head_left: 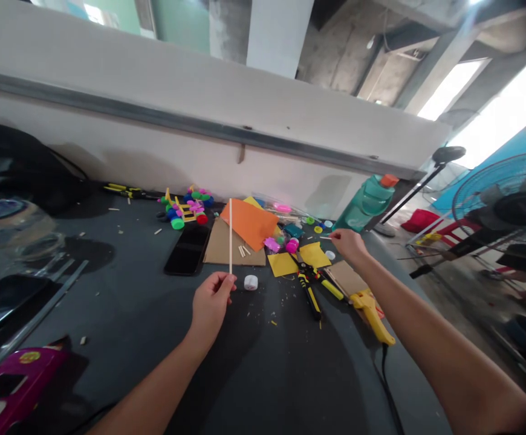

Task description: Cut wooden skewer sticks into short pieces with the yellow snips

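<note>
My left hand (213,299) pinches the lower end of a thin pale wooden stick (231,235), which stands upright in front of an orange paper sheet (251,220). Just right of those fingers sits a small white bottle cap (251,283) on the dark table. At the right, my right hand (349,244) is closed on one end of a short pale stick (325,237), close to the teal bottle (365,204). Between the hands lie yellow paper squares (283,264), pliers (309,293) with black and yellow handles, and a yellow glue gun (372,314).
A black phone (187,249) lies beside brown cardboard (215,244). Colourful small assembled pieces (185,208) stand near the wall. At left are a clear plastic jar (13,229) and a magenta tool (27,377). A fan (512,205) stands beyond the table's right edge.
</note>
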`<action>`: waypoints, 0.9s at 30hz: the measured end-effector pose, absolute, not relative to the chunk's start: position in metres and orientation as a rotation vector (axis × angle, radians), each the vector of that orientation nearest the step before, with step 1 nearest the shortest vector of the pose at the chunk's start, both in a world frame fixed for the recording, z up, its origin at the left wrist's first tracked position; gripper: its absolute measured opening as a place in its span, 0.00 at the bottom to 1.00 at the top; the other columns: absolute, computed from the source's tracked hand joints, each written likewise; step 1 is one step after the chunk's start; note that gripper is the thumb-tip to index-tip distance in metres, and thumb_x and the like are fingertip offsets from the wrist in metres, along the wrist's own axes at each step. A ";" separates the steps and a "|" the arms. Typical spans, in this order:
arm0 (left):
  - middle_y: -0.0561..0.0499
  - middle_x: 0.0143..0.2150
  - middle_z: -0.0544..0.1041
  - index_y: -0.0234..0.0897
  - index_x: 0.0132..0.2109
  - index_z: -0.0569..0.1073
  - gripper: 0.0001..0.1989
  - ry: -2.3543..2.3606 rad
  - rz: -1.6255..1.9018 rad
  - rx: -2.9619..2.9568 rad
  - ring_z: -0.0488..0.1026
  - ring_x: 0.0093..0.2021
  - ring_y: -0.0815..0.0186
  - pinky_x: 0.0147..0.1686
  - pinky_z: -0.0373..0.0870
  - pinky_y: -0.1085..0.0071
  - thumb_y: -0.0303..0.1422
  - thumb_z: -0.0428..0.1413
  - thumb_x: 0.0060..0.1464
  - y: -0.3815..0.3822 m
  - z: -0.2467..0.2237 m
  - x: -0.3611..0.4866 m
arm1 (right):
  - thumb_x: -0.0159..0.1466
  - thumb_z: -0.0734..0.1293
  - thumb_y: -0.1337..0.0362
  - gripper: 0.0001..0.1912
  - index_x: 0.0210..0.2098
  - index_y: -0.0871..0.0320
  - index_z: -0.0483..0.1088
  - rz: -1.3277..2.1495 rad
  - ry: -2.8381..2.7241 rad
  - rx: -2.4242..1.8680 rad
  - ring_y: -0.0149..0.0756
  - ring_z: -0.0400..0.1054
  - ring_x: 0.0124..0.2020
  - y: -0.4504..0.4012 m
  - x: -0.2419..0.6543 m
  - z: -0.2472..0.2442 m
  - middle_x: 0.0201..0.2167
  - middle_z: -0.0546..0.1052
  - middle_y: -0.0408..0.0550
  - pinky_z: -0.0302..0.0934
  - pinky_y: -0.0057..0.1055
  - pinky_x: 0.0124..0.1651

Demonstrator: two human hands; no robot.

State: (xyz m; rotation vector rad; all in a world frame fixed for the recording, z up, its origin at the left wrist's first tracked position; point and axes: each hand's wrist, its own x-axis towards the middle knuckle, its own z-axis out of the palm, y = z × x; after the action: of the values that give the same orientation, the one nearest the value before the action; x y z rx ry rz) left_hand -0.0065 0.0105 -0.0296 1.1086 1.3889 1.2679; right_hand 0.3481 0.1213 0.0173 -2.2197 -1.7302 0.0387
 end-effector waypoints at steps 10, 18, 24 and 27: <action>0.53 0.25 0.71 0.35 0.33 0.72 0.14 1.381 1.265 1.133 0.63 0.20 0.72 0.20 0.60 0.77 0.43 0.53 0.49 0.011 -0.032 -0.008 | 0.64 0.62 0.60 0.16 0.50 0.59 0.64 0.147 -1.962 -2.360 0.38 0.66 0.44 0.138 0.346 -0.003 0.49 0.68 0.50 0.64 0.41 0.44; 0.53 0.24 0.69 0.35 0.32 0.71 0.13 1.304 1.254 1.207 0.63 0.20 0.71 0.21 0.59 0.76 0.41 0.49 0.53 0.009 -0.035 -0.007 | 0.62 0.59 0.69 0.17 0.49 0.58 0.68 0.004 -1.992 -2.077 0.43 0.66 0.47 0.109 0.297 0.029 0.47 0.73 0.53 0.60 0.35 0.46; 0.55 0.22 0.67 0.37 0.27 0.69 0.12 1.151 1.151 1.373 0.63 0.21 0.71 0.22 0.59 0.76 0.40 0.49 0.53 0.003 -0.031 -0.003 | 0.65 0.54 0.65 0.17 0.49 0.54 0.67 0.501 -2.153 -1.601 0.28 0.71 0.28 0.075 0.194 0.029 0.34 0.77 0.42 0.62 0.22 0.29; 0.56 0.22 0.67 0.36 0.29 0.70 0.12 1.190 1.223 1.241 0.62 0.19 0.72 0.21 0.59 0.76 0.40 0.50 0.52 0.008 -0.031 -0.005 | 0.62 0.59 0.66 0.12 0.41 0.55 0.72 0.403 -2.215 -1.599 0.31 0.71 0.37 0.083 0.158 0.015 0.37 0.78 0.44 0.61 0.24 0.39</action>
State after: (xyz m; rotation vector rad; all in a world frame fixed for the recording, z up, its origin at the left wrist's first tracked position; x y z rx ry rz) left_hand -0.0051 0.0083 -0.0312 1.2412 1.1904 1.2234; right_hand 0.1584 0.0832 0.0155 -1.5993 -2.2149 0.4031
